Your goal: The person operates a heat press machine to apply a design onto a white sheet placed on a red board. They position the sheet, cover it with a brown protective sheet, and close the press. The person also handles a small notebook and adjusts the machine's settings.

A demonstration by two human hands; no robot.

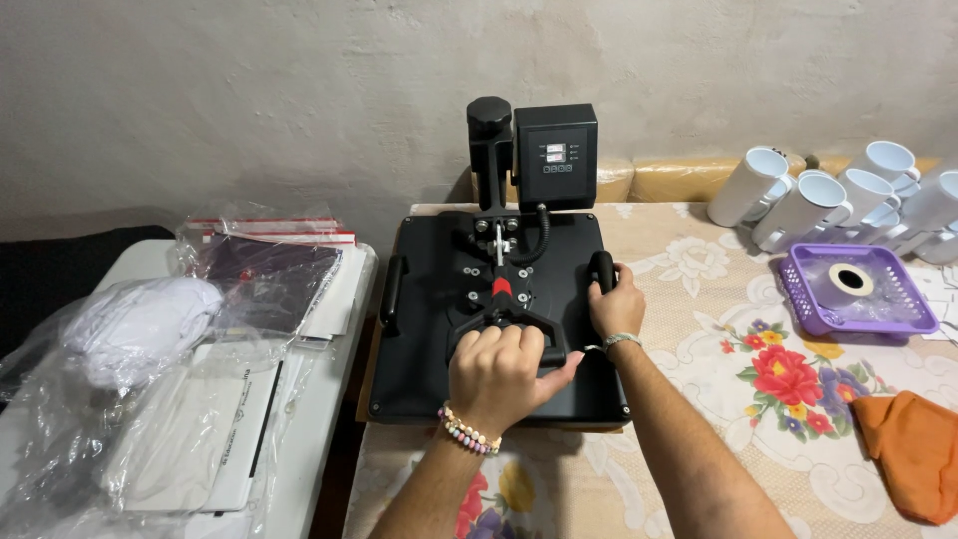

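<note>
Head view, reading left to right: well off to the left of both hands, loose clear plastic bags are lying over white folded fabric and flat white packets on a white side table, with a dark packet sitting behind them. Directly under the hands, a black heat press is sitting closed and flat on a table with a floral tablecloth, its control box standing upright at the far end. The left hand is wrapping shut around the press's central lever handle, fingers curled over the bar, a beaded bracelet showing at the wrist. The right hand is closing on the side grip at the right edge of the upper plate. The matching left side grip is sitting free. Judgement: the press is looking heavy, rigid metal, not fragile but awkward; the plate may be hot, so the lever bar and the side grips are reading as the sensible holds, and the lever is likely resisting firmly through its travel. To the right of the right hand, white mugs are lying clustered on their sides, a purple perforated tray is holding a roll of tape, and an orange cloth is lying nearest the table's front right.
</note>
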